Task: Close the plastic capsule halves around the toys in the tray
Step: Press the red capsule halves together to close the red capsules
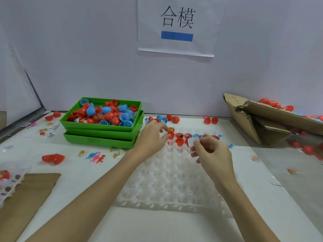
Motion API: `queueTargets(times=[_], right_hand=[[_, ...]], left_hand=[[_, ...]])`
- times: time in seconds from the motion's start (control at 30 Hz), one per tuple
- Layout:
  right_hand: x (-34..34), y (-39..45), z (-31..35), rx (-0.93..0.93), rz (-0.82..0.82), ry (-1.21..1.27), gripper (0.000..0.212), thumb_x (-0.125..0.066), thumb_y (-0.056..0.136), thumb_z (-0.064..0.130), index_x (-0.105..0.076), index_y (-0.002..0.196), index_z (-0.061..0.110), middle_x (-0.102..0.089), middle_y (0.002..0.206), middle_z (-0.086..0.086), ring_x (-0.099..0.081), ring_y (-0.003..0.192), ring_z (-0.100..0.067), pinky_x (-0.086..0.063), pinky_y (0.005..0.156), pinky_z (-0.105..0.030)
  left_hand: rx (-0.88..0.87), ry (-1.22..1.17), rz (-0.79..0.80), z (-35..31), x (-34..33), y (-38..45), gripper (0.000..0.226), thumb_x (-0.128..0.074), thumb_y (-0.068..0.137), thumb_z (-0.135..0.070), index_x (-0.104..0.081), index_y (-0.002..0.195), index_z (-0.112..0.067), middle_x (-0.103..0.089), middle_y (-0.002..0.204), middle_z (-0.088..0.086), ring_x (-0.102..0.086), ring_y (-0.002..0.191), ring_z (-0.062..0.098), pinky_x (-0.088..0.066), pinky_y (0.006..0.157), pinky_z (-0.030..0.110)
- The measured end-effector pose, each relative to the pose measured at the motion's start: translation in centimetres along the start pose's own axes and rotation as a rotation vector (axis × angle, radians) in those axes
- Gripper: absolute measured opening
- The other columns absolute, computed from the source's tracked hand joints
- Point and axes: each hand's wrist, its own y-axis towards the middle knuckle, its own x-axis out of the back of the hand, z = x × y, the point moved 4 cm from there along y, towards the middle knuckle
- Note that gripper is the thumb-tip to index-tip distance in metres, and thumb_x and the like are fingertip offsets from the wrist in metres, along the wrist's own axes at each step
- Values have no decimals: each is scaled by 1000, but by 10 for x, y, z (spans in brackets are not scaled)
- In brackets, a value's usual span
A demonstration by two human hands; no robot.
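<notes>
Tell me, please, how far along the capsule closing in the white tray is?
Early. Nothing in the white tray looks closed: the red capsule halves along its far rows sit open with toys inside. In hand: the left hand touches the leftmost red half, while the right hand pinches a small white slip. Left: closing every filled half; most pockets are bare.

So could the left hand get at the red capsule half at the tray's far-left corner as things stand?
Probably yes: the left hand already has its fingertips at that red half, and nothing lies between them. The right hand holds a white slip off to the side.
</notes>
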Motion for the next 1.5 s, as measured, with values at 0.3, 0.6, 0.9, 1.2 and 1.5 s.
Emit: queueTargets(times=[0.3,0.6,0.9,1.2,1.5], right_hand=[[3,2,-2,-2,-18,-17,15,-64,99,18,-73,87,21,-74,73,7,-73,70,-6,-62,70,-34],[12,1,12,-31,-37,237,14,-74,94,26,-76,93,12,-77,84,1,-77,76,-12,-64,78,-33],[-14,-12,18,40,192,104,17,-74,94,23,-72,83,10,-75,79,0,-77,73,-15,-65,70,-33],[-20,-17,20,186,263,-108,13,-77,91,28,-76,85,17,-75,76,11,-73,74,-4,-58,70,-20],[-26,-23,26,260,338,-214,19,-63,101,23,-80,94,20,-72,86,13,-70,83,-5,-58,77,-22]], left_hand=[[-92,110,17,-4,-14,14,16,-67,100,-25,-77,104,-13,-65,106,6,-57,100,19,-45,87,30],[-376,-89,-150,-32,26,-66,5,-70,98,-7,-74,99,-5,-71,114,5,-69,103,18,-58,92,38],[-389,-101,-173,-42,30,-127,5,-73,94,-5,-75,97,-7,-69,127,4,-69,114,15,-49,103,19],[-375,-116,-154,-39,25,-130,9,-75,94,-5,-75,101,-10,-69,130,4,-66,122,12,-47,107,19],[-368,-132,-200,-37,30,-132,13,-82,89,-13,-70,94,-16,-72,121,-5,-66,119,4,-55,99,28]])
